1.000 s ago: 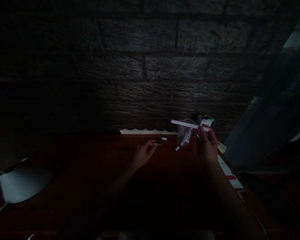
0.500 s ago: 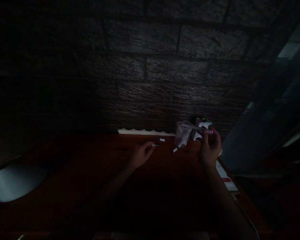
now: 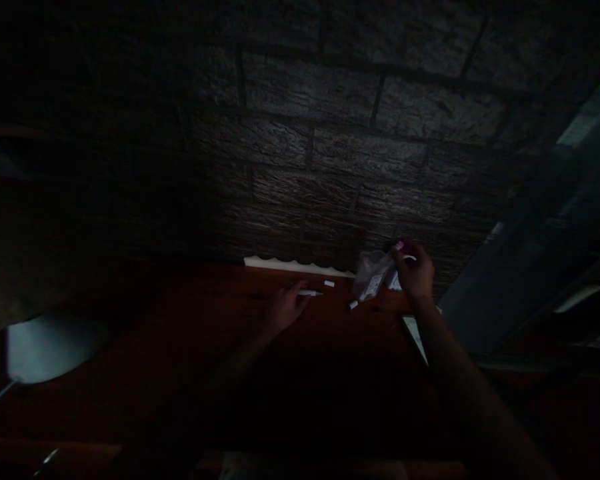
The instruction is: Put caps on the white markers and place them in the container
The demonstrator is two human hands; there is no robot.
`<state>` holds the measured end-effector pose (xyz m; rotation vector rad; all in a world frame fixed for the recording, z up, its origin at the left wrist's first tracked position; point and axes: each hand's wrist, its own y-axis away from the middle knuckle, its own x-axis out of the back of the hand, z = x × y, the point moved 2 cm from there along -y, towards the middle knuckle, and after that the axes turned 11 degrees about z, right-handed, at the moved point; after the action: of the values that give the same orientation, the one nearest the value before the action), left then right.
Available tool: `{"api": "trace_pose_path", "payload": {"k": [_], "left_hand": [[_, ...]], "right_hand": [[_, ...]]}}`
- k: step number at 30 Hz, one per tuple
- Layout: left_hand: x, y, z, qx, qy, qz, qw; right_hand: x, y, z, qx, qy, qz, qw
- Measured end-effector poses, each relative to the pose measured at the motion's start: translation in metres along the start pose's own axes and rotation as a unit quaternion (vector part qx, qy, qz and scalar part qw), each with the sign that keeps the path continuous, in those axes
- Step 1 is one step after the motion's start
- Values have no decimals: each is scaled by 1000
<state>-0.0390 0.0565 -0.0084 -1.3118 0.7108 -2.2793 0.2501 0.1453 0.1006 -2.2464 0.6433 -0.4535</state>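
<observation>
My left hand (image 3: pixel 285 307) is closed on a slim white pen (image 3: pixel 309 293) with a dark pointed end, held low over the wooden table (image 3: pixel 220 333). Just beyond its tip lies a short white cylinder (image 3: pixel 329 284), and a second short white cylinder (image 3: pixel 353 305) is farther right. My right hand (image 3: pixel 416 270) is closed at a pink-ended marker (image 3: pixel 399 246), above a white box (image 3: pixel 394 280) that it partly covers. Left of the box stands a clear plastic bag (image 3: pixel 371 273) with a printed label.
A dark brick wall (image 3: pixel 340 147) rises behind the table, with a pale wavy-edged strip (image 3: pixel 297 267) along its foot. A phone (image 3: pixel 416 337) lies partly under my right forearm. At left is a pale lamp-like shade (image 3: pixel 55 350) with a cord. The scene is very dim.
My right hand has brought the pink-ended marker from a sideways hold over to the white box, turning its pink end upward. More of the pen shows in my left hand. The view has shifted slightly.
</observation>
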Motion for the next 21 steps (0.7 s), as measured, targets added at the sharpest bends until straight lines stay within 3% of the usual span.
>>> {"api": "trace_pose_path", "payload": {"k": [3,5,9,10,13,15,18,21], "left_hand": [[-1,1,-4,8,-59,-26,998],[-1,1,-5,13,-71,-51,996],[0,1,-6,1,-81,-74,994],[0,1,-6,-3,-83,-75,994],[-1,2,-6,-16,-79,-79,994],[-3,2,-7,-15,-66,-87,994],[-4,3,-5,-14,-34,-96,995],[-3,4,-1,-28,-5,-102,994]], "right_hand": [[-13,-10,-4,60,90,-88,990],[-17,-8,-10,85,133,-113,981],[-15,22,-22,140,125,-44,981],[-16,34,-23,149,107,-51,982],[-23,77,-15,155,54,-214,963],[-26,100,-6,149,74,-296,941],[-26,115,8,116,145,-382,905],[-24,115,16,69,194,-425,882]]}}
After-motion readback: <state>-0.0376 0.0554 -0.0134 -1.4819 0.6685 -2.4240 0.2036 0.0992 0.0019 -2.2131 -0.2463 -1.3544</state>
